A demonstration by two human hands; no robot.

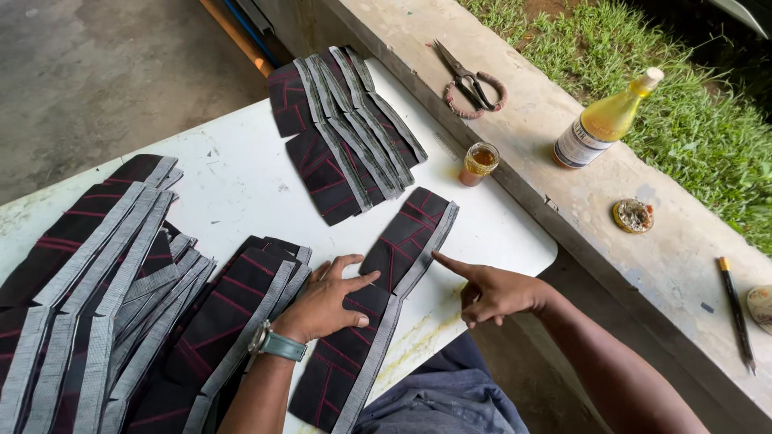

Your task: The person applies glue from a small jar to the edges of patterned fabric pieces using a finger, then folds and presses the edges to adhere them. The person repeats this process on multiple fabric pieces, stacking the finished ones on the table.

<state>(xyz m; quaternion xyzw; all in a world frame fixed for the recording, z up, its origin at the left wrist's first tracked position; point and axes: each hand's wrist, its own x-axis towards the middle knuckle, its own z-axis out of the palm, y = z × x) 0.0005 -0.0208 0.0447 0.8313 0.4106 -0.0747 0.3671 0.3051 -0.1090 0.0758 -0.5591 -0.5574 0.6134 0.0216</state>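
A dark cloth strip (378, 305) with red lines and a grey edge lies on the white table (241, 185). The left hand (326, 304) lies flat and open on it, pinning it in place, while the right hand (490, 291), fingers curled, presses its forefinger along the grey edge. A small jar (480, 163) of amber liquid stands nearby.

A yellow bottle (605, 122) with a white cap is seen lying tilted on the grey ledge (563, 96). A white label (581, 145) is wrapped around it.
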